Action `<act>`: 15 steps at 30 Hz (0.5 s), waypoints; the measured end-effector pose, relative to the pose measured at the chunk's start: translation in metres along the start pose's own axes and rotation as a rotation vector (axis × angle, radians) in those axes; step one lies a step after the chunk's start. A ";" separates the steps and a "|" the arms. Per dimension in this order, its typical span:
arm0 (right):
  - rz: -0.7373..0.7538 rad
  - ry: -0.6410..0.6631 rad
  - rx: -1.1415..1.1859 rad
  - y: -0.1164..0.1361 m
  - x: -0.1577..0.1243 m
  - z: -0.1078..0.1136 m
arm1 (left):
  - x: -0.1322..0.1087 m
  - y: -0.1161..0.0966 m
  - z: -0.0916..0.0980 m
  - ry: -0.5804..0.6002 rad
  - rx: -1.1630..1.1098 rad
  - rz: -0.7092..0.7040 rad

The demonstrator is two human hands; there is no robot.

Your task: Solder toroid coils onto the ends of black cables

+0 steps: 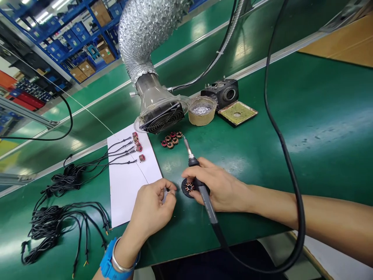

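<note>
Soldering iron (201, 189) in hand, a bench worker is bending over a green worktop (294, 128). The right hand (220, 186) is closed around the iron's grip in a pen-style hold, its tip angled up and away, touching nothing. Just under that hand, a copper-wound toroid coil (189, 187) is sitting on a small black disc (183, 189), and the fingers are curling close beside it (whether they are pressing on it, the view cannot settle). The left hand (151, 206) is nearly closed, thumb and fingers pinching a fine bright wire (168, 193) just beside the coil.

Beyond the hands, a white paper sheet (128, 186) is carrying a row of small coils with black leads (138, 147) trailing across it, while loose coils (171, 139) are lying in a cluster at its edge. Black cable bundles (55, 233) are coiling on the worktop to the left. A fume extractor hood (160, 114) on a foil duct (142, 35) is hanging over a cork-sided cup of metal shavings (202, 111) and a yellow sponge tray (237, 113).
</note>
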State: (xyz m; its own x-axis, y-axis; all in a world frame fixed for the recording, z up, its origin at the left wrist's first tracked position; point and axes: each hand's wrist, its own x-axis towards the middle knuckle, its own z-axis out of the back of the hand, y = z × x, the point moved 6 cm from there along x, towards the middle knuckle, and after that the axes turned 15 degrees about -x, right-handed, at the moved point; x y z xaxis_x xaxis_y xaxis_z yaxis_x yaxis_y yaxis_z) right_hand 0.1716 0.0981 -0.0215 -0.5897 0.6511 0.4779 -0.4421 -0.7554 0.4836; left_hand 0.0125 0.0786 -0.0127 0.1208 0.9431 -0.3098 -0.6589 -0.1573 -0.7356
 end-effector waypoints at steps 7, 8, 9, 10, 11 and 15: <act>0.013 0.002 0.025 0.000 -0.004 0.000 | -0.020 -0.011 0.020 0.002 0.110 -0.085; 0.024 -0.020 0.005 0.000 -0.005 0.001 | -0.024 -0.015 0.020 0.031 0.134 -0.115; 0.036 -0.057 -0.025 0.001 -0.007 0.003 | -0.027 -0.017 0.021 0.061 0.153 -0.143; 0.054 -0.103 -0.063 0.003 -0.008 0.005 | -0.029 -0.019 0.021 0.084 0.166 -0.163; 0.075 -0.146 -0.103 0.005 -0.009 0.007 | -0.030 -0.020 0.021 0.094 0.177 -0.177; 0.201 -0.132 -0.182 0.015 -0.014 -0.002 | -0.029 -0.017 0.025 0.043 0.215 -0.206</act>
State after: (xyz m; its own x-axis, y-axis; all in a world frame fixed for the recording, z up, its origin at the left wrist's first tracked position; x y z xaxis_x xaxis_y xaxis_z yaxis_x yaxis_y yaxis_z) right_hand 0.1720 0.0776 -0.0222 -0.5897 0.4824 0.6477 -0.4467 -0.8630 0.2361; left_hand 0.0020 0.0608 0.0240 0.2967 0.9345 -0.1965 -0.7590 0.1059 -0.6424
